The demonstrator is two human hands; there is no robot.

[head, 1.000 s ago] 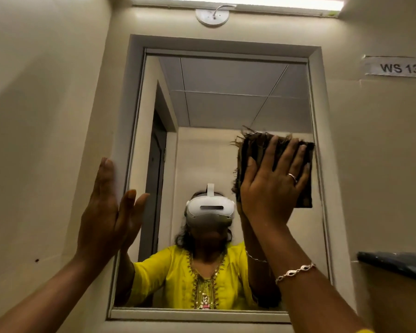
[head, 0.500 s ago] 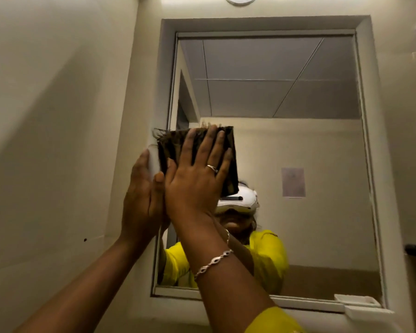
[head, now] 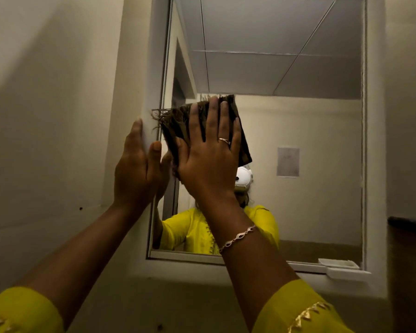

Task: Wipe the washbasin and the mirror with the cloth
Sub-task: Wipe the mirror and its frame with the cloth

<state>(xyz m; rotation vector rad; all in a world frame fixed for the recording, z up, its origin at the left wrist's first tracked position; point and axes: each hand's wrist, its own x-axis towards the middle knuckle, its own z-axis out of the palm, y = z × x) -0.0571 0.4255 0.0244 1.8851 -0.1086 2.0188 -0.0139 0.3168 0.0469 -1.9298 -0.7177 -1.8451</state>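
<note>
Over the last second the dark brown frayed cloth (head: 178, 126) has swept from the upper right of the glass across to its left side. In the last half second it has barely shifted, only tilting a little. It now lies against the left edge of the rectangular wall mirror (head: 298, 140), with its loose fringe spilling onto the white painted frame (head: 154, 56). That looks like the end of one leftward pass, so a band across the middle of the glass has probably been covered. The top, the lower part and the right side still seem to need wiping. The washbasin is not in view, so its state cannot be judged.

The right hand (head: 209, 159) is raised, palm flat on the cloth, fingers straight and spread. Its grip is fully open: it presses the cloth to the glass and does not curl round it. The left hand (head: 136, 169) is raised beside it, nearly touching. Its grip is open too and holds nothing, with straight fingers resting on the frame as a brace. Both forearms reach up from yellow sleeves.
</note>
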